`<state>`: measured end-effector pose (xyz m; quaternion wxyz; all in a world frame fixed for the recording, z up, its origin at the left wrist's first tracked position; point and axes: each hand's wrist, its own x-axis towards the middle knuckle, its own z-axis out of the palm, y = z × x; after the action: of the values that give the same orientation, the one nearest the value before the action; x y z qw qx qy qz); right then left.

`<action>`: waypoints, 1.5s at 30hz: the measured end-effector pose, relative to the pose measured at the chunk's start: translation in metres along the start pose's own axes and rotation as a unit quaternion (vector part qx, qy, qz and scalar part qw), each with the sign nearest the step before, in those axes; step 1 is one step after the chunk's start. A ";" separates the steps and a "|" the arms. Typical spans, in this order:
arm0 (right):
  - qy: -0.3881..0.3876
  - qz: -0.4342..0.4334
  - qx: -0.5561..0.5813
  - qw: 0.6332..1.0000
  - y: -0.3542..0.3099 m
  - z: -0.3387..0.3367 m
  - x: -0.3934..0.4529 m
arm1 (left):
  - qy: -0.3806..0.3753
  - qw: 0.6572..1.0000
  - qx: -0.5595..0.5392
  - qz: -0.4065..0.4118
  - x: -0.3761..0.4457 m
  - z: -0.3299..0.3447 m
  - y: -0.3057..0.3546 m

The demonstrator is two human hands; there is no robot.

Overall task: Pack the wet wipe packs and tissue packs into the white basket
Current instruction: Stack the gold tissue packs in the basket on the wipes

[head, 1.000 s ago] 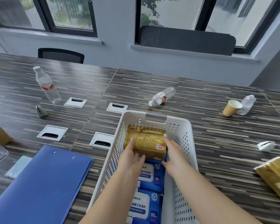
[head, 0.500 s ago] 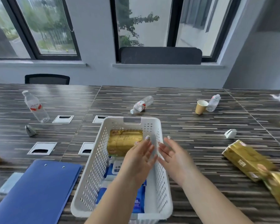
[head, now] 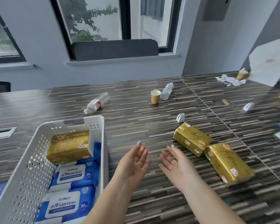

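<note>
The white perforated basket (head: 31, 160) stands at the lower left. Inside it a gold tissue pack (head: 69, 145) lies at the far end, on top of blue and white wet wipe packs (head: 71, 174). Two more gold tissue packs lie on the table to the right, one nearer the middle (head: 191, 139) and one closer to me (head: 227, 164), touching end to end. My left hand (head: 133, 162) and my right hand (head: 174, 162) hover over the table between basket and packs, palms facing each other, fingers straight, holding nothing.
On the striped wooden table lie a plastic bottle (head: 97, 102), a paper cup (head: 155, 96) beside a second bottle (head: 167, 91), two small white clips (head: 181, 117), and crumpled paper (head: 231, 80) at the far right. A cable hatch (head: 2, 132) sits left of the basket.
Both hands let go of the gold pack in the basket and moved right, out over the table. The view swung right, bringing the two loose gold packs into sight.
</note>
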<state>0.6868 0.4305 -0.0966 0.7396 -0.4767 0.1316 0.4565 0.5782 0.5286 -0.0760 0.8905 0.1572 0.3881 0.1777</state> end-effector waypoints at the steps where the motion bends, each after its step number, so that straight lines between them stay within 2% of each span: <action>1: 0.012 -0.001 0.010 1.000 -0.010 -0.016 0.003 | 0.004 1.000 0.005 -0.013 0.008 0.010 -0.012; 5: 0.066 0.021 0.026 0.997 -0.047 -0.081 0.012 | -0.002 0.998 0.004 -0.056 0.040 0.050 -0.057; 11: 0.145 0.096 0.033 0.984 -0.089 -0.186 0.025 | 0.041 0.991 0.074 -0.104 0.099 0.113 -0.143; 15: 0.202 0.056 0.030 0.977 -0.106 -0.241 0.034 | 0.084 0.976 0.155 -0.128 0.122 0.139 -0.200; 20: 0.211 0.072 0.083 0.971 -0.137 -0.278 0.047 | 0.115 0.963 0.204 -0.132 0.136 0.157 -0.239; 23: 0.230 0.075 0.052 0.969 -0.146 -0.282 0.058 | 0.119 0.955 0.247 -0.114 0.152 0.161 -0.252; 25: 0.248 0.070 0.035 0.966 -0.146 -0.283 0.063 | 0.120 0.923 0.362 -0.055 0.162 0.163 -0.259; 27: 0.257 0.075 0.024 0.963 -0.146 -0.286 0.067 | 0.104 0.859 0.500 0.042 0.174 0.167 -0.262; 29: 0.251 0.082 0.029 0.964 -0.145 -0.287 0.069 | 0.077 0.807 0.573 0.117 0.184 0.176 -0.260; 34: 0.239 0.102 0.040 0.965 -0.148 -0.297 0.080 | 0.072 0.736 0.655 0.153 0.215 0.197 -0.257; 39: 0.246 0.114 0.040 0.962 -0.154 -0.300 0.088 | 0.055 0.589 0.794 0.137 0.229 0.205 -0.257; 41: 0.246 0.111 0.037 0.962 -0.155 -0.301 0.092 | 0.066 0.577 0.804 0.127 0.232 0.208 -0.256; 45: 0.254 0.100 0.000 0.962 -0.152 -0.302 0.095 | 0.062 0.636 0.762 0.101 0.228 0.205 -0.250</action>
<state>0.9333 0.2135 -0.2214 0.6322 -0.5615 0.3618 0.3925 0.9249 0.3775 -0.1920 0.4050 0.8072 0.4214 -0.0831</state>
